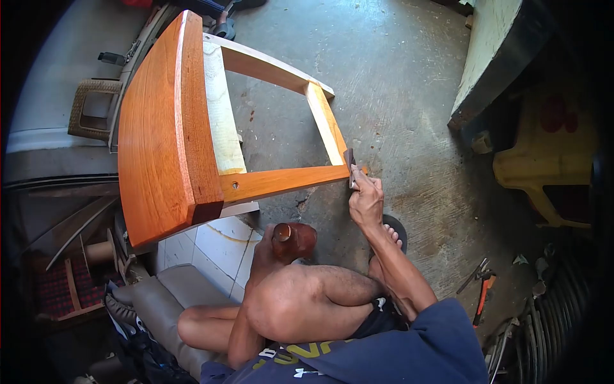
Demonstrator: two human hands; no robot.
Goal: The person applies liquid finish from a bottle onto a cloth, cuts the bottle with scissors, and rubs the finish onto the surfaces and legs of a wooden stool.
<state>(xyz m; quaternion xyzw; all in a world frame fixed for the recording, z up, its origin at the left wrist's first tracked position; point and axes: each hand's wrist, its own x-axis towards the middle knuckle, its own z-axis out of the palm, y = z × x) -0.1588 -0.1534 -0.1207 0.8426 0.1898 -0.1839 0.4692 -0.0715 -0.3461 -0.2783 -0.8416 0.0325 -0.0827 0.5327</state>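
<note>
A wooden frame with a wide, curved, orange-brown panel stands in front of me. Its lower rail and panel are stained, while some inner faces are pale. My right hand pinches a small dark pad against the frame's near right corner. Below the frame, my left hand is wrapped round a reddish-brown bottle with an open mouth, held near my knee.
A grey cushioned seat lies at the lower left. Pliers and an orange-handled tool rest on the concrete floor at the right. A pale panel stands upper right, near a yellow object. Another person's foot shows at the top.
</note>
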